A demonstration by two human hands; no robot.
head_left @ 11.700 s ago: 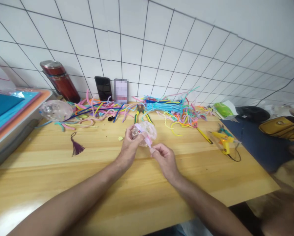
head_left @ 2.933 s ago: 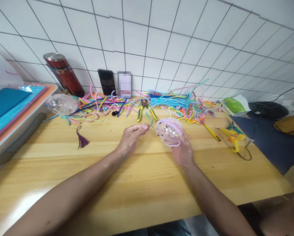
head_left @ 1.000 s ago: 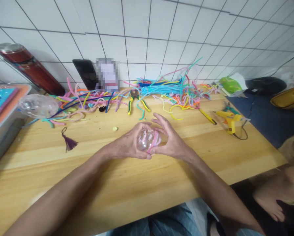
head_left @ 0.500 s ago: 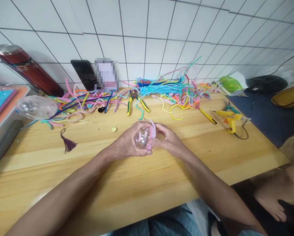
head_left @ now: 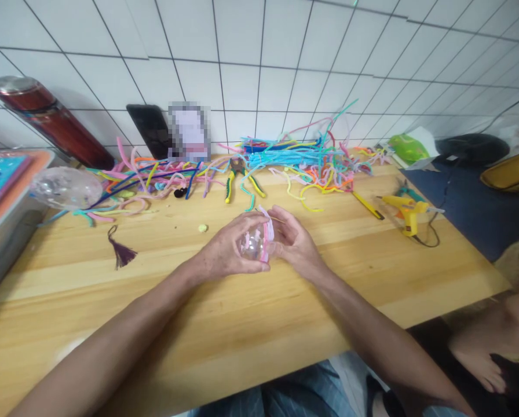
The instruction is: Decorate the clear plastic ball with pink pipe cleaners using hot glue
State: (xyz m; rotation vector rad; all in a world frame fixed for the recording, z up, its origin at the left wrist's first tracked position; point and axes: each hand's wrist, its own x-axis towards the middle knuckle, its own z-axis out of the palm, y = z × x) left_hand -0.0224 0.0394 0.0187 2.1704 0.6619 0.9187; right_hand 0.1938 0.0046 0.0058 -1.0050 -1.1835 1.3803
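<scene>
Cupping the clear plastic ball [head_left: 251, 244] banded with a fuzzy pink pipe cleaner [head_left: 266, 236], the left hand [head_left: 225, 258] and right hand [head_left: 295, 246] both grip it just above the middle of the wooden tabletop [head_left: 155, 301]. Half a second ago the right fingers [head_left: 285, 223] curled tighter; now they spread beside the pink band.

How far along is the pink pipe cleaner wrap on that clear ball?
Done: a pink pipe cleaner already runs around the clear ball. In hand: the left hand cups the ball while the right hand presses the pipe cleaner at its right side. Left, judging by the table: the purple tassel lies loose, and a second clear ball looks unwrapped.
</scene>
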